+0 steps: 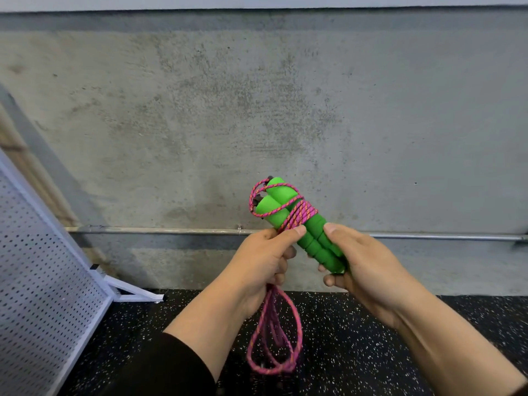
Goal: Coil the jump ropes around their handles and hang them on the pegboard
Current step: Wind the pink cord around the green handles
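The right hand (363,261) clasps the lower ends of the two bright green foam handles (300,224), held side by side in front of the grey concrete wall (257,95). The left hand (263,261) pinches the pink braided cord (297,214), partly wound round them; slack loops dangle below. Light and limp, the cord probably needs steady tension; the foam should grip well.

Gym: speckled rubber floor (371,352), concrete wall (257,95), pegboard (37,281).
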A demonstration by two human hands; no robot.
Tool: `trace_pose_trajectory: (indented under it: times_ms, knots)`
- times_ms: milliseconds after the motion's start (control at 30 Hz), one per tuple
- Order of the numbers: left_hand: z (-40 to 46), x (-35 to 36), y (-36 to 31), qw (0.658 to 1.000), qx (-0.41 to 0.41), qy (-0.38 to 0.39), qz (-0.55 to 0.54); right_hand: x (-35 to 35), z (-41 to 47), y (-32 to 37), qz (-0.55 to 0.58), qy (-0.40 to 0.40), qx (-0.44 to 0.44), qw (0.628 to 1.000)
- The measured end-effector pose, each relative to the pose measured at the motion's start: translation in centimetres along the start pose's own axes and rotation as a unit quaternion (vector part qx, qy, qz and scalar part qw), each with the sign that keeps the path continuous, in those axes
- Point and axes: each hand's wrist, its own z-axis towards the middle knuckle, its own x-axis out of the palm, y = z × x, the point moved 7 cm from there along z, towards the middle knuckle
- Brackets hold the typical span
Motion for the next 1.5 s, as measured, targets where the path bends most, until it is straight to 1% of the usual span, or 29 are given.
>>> trace_pose_trajectory:
  times_ms: [100,233,267,333,367,400,433,500,567,600,667,700,733,800,867,900,933,967,1000,1033,1067,1100,1133,1167,1200,1233,1300,1367,1500]
  knots:
    - [0.1,-0.3,0.0,1.000,-0.013,0.002,-0.001,-0.4,0.1,0.6,-0.096,-0.038,-0.056,0.993]
    - [-0.1,-0.1,0.0,1.000,-0.023,0.017,0.009,-1.7,0.5,1.4,-0.243,-0.093,-0.111,0.959]
    - [-0.2,-0.1,0.0,1.000,-0.025,0.016,0.004,-1.7,0.6,1.5,-0.288,-0.095,-0.123,0.945]
    - [-0.3,-0.1,0.2,0.999,-0.033,0.014,-0.013,-0.9,0.6,1.7,-0.396,-0.083,-0.164,0.900]
    - [-0.3,-0.1,0.2,0.999,-0.036,0.017,-0.022,-0.3,0.4,1.7,-0.432,-0.071,-0.186,0.880]
    - [-0.3,-0.1,0.2,0.999,-0.037,0.018,-0.027,0.1,0.3,1.7,-0.446,-0.058,-0.198,0.871]
    - [-0.3,-0.1,0.2,0.999,-0.037,0.017,-0.027,0.4,0.1,1.8,-0.439,-0.043,-0.198,0.875]
    - [-0.3,-0.2,0.0,0.999,-0.033,0.014,-0.024,0.2,0.0,1.9,-0.370,-0.028,-0.161,0.915]
    - [-0.5,0.0,-0.1,0.999,-0.024,0.024,-0.018,-0.6,0.1,1.3,-0.231,-0.017,-0.075,0.970]
    - [-0.5,0.1,-0.2,0.999,-0.019,0.031,-0.011,-0.7,0.1,0.9,-0.173,0.001,-0.032,0.984]
    - [-0.6,0.3,-0.2,0.999,-0.010,0.036,0.001,0.0,-0.3,0.2,-0.105,0.059,0.022,0.992]
    - [-0.6,0.3,-0.2,0.999,-0.008,0.035,0.004,0.3,-0.5,0.0,-0.088,0.075,0.027,0.993]
    - [-0.5,0.3,-0.1,0.999,-0.007,0.032,0.004,0.4,-0.5,0.1,-0.085,0.069,0.023,0.994]
    - [-0.3,0.2,-0.1,1.000,-0.008,0.026,0.001,-0.5,-0.1,0.4,-0.127,0.004,-0.012,0.992]
    - [-0.2,0.3,0.1,1.000,-0.011,0.028,0.006,-1.5,0.2,1.2,-0.249,-0.073,-0.072,0.963]
    - [-0.2,0.4,0.2,0.999,-0.013,0.029,0.010,-1.7,0.2,1.6,-0.330,-0.105,-0.104,0.932]
    - [-0.2,0.4,0.3,0.999,-0.015,0.028,0.014,-1.6,0.1,1.9,-0.408,-0.123,-0.128,0.895]
    - [-0.2,0.3,0.4,0.999,-0.019,0.028,0.016,-1.2,-0.1,2.2,-0.455,-0.124,-0.147,0.869]
    - [-0.1,0.2,0.4,0.999,-0.020,0.027,0.015,-0.9,-0.2,2.2,-0.468,-0.106,-0.159,0.863]
    - [-0.1,0.1,0.4,0.999,-0.018,0.028,0.011,-0.6,-0.2,2.0,-0.440,-0.074,-0.158,0.881]
    - [-0.1,0.0,0.2,1.000,-0.013,0.028,0.006,-0.3,-0.2,1.7,-0.375,-0.038,-0.136,0.916]
    - [-0.1,-0.2,0.0,1.000,-0.007,0.030,0.003,0.0,-0.3,1.4,-0.285,-0.005,-0.100,0.953]
    - [-0.2,-0.2,-0.2,0.999,-0.003,0.035,0.004,0.0,-0.3,1.0,-0.186,0.016,-0.058,0.981]
    - [-0.2,-0.3,-0.1,0.999,-0.001,0.039,0.010,0.2,-0.3,0.3,-0.098,0.030,-0.009,0.995]
    - [-0.3,-0.2,-0.1,0.999,0.001,0.043,0.020,0.4,-0.5,-0.3,-0.033,0.039,0.029,0.998]
    - [-0.4,-0.2,-0.1,0.999,0.002,0.044,0.030,0.5,-0.6,-0.5,-0.004,0.040,0.046,0.998]
    - [-0.3,-0.1,0.0,0.998,0.006,0.044,0.039,0.5,-0.6,-0.5,0.019,0.027,0.043,0.999]
    - [-0.2,-0.1,-0.3,0.998,0.017,0.048,0.033,0.1,-0.3,0.2,0.029,-0.008,0.005,1.000]
    - [0.1,-0.3,-0.4,0.998,0.027,0.049,0.040,-0.9,0.0,1.5,0.002,-0.060,-0.084,0.995]
